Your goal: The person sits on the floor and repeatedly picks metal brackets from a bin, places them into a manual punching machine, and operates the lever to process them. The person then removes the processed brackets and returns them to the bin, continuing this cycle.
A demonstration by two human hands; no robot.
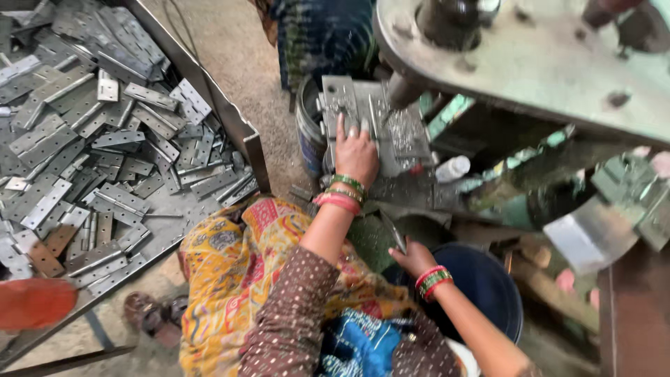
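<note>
My left hand (356,152) lies flat, fingers stretched out, on a grey metal die plate (398,129) under the press head (447,21). Small bright metal bits cover the plate to the right of the fingers. My right hand (414,257) is lower, at the rim of a dark blue bucket (488,279), with its fingers closed around a thin grey metal strip (395,234) that points up and to the left. Both wrists wear red and green bangles. Whether anything sits under the left palm is hidden.
A big steel tray (241,126) on the left holds several flat grey hinge plates (105,139). A round tin (308,132) stands beside the die, and a small white bottle (453,167) lies to its right. The green press frame (544,63) overhangs. Sandals (150,314) rest on the floor.
</note>
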